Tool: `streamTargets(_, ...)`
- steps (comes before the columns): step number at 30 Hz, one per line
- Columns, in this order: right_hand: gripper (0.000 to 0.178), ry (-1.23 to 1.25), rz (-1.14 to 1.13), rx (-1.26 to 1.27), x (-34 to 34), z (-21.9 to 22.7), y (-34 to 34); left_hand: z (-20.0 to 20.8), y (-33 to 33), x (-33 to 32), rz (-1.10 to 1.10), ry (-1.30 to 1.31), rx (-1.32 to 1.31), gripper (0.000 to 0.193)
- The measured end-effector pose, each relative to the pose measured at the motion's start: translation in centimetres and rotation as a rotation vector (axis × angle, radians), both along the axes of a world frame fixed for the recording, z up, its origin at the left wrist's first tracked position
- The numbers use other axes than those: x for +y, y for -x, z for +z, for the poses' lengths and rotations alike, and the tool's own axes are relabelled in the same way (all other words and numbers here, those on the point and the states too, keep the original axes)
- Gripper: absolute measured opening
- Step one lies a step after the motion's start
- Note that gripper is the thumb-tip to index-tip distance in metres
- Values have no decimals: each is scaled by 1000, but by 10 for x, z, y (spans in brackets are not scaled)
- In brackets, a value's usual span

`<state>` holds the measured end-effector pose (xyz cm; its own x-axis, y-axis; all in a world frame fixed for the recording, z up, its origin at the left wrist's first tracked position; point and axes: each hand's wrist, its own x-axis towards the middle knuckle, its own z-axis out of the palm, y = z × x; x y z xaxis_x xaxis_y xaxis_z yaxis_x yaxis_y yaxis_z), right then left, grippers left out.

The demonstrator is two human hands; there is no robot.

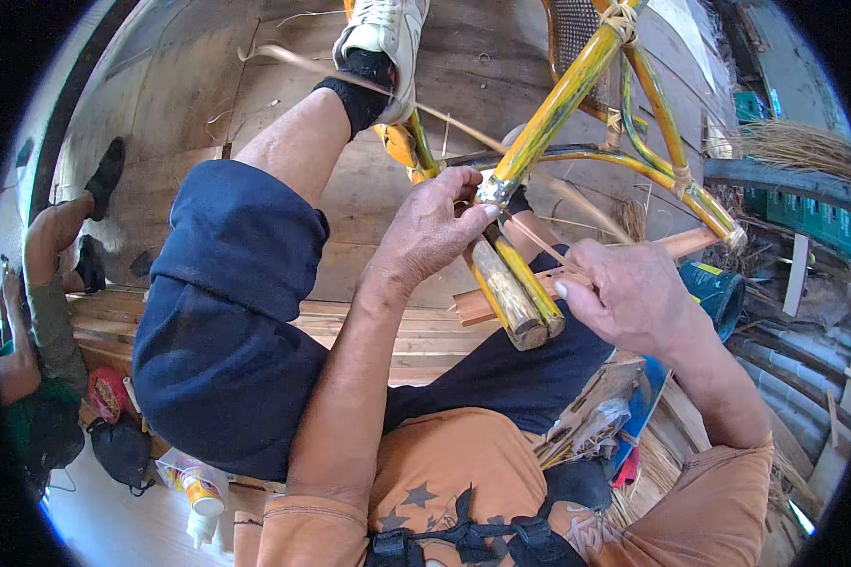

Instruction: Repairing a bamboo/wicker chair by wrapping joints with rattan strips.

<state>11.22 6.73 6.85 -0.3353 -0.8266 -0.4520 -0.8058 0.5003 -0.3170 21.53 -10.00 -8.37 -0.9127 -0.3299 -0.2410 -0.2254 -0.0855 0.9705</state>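
Note:
A yellow-and-green rattan frame [563,102], seemingly part of a chair, stands in front of me with its poles tied by pale bindings. My left hand [432,227] is closed round the joint where a slanting pole meets two short pole ends [508,293]; its thumb presses by the shiny wrapped tip. From that joint a thin rattan strip [536,234] runs to my right hand [629,291], whose fingers are pinched on it. A longer pale strip [454,121] stretches across from upper left, behind the slanting pole, and looks blurred. The left fingertips are partly hidden.
My shoe [383,38] is on the board floor at the top. A flat wooden piece [686,243] lies behind my right hand. A dark bucket [714,295], green crates [804,236] and a fibre bundle [799,148] stand at right. Another person's leg [52,246] shows at left.

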Motion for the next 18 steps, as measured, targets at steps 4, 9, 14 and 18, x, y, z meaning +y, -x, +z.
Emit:
streamTargets(4,17,35,-20,-5,4,-4,2,6,-1,-3,-90,-64,-61,42)
streamTargets(9,25,104,-65,-116,-11,0,4,2,-2,-1,-74,-126,-80,41)
streamTargets(14,26,145,160,-242,-77,-16,18,-4,-11,-2,64,-424,-9,40)
streamTargets(18,14,93,650,181,-133,-63,26,-3,-14,-3,42,-467,74,35)
